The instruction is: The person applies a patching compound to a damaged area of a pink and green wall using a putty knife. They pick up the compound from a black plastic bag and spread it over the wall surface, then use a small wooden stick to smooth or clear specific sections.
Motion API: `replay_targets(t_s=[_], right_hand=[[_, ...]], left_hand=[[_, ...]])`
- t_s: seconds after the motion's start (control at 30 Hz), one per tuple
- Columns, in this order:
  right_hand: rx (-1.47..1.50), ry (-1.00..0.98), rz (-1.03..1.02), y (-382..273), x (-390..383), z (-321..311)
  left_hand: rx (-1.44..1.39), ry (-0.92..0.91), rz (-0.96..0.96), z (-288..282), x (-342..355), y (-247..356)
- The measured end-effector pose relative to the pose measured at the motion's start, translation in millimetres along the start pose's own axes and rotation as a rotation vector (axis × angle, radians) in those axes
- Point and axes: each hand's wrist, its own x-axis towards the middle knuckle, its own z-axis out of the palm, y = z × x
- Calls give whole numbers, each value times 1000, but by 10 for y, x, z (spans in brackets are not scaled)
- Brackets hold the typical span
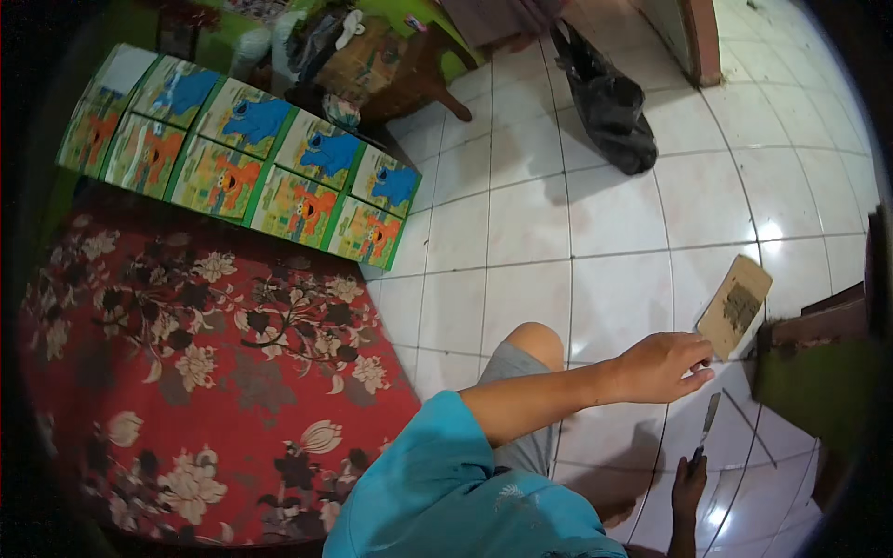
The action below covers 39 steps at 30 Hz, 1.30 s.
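Observation:
My left hand (662, 366) reaches across to the right over the floor, its fingers partly curled and the thumb standing apart. I see nothing held in it. Just beyond its fingertips is a piece of brown cardboard (754, 277) bearing a dark grey, crumbly patch (740, 307). Lower down, my right hand (688, 484) is closed round the dark handle of a narrow-bladed scraper (710, 418). Its pale blade points up toward the cardboard. A thin dark stick or line (750, 428) shows on the tiles to the right of the blade.
White floor tiles (521, 223) spread ahead. A black plastic bag (609, 116) lies farther off. At the left are a red floral mattress or mat (279, 400) and a green storage cabinet with cartoon pictures (251, 167). A wooden chair (409, 79) stands behind it. A green wall edge (786, 372) rises at right.

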Motion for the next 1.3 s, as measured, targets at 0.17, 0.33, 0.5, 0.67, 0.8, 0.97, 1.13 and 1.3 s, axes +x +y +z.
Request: replay_targets(t_s=[0.17, 0.33, 0.5, 0.67, 0.8, 0.97, 1.13, 1.3], right_hand=[[-185, -55, -190, -220, 626, -231], [23, 270, -37, -99, 437, -246], [-12, 247, 222, 487, -38, -44], [-165, 73, 206, -762, 395, -730], [-214, 297, 425, -678, -444, -1092], [-169, 588, 536, -1138, -1494, -1062], [-42, 751, 697, -1602, -1822, -596], [-46, 751, 826, -1711, -2002, -821]], left_hand=[[-166, 106, 201, 430, 283, -113], [-240, -70, 309, 956, 688, -263], [-325, -165, 323, 1418, 1261, -619], [-980, -86, 284, 1505, 2231, -2672], [-505, -37, 160, 2404, 2253, -1897], [-119, -63, 302, 2791, 1999, -1119], [-41, -289, 332, 3528, 2171, -1574], [-171, -854, -47, 3939, 1973, -1197]])
